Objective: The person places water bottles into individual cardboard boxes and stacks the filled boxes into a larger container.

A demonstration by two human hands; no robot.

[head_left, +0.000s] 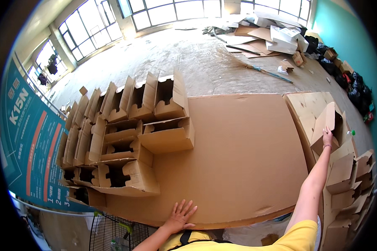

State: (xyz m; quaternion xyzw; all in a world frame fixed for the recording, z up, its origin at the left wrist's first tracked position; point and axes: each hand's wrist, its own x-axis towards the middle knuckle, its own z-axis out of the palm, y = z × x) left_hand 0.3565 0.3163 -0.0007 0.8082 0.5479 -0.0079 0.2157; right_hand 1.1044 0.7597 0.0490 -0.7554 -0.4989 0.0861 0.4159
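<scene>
My right hand (pixel 327 137) reaches far out to the right and is closed on the near edge of an open cardboard box (pixel 320 123), which stands on a pale wooden board (pixel 304 107). Fingers spread, my left hand (pixel 180 216) lies flat near the front edge of a large brown cardboard sheet (pixel 234 154) that covers the table. To the left on this sheet, several open-topped cardboard boxes (pixel 132 180) stand packed close together in rows, their flaps up. Dark gaps show inside them; their contents cannot be made out.
More open cardboard boxes (pixel 341 173) line the right side. A teal printed banner (pixel 29 146) stands at the left, with a black wire basket (pixel 113 234) below. Beyond the table lie a broom (pixel 255 67), a heap of cardboard and white foam (pixel 276 39) and black bags (pixel 358 90).
</scene>
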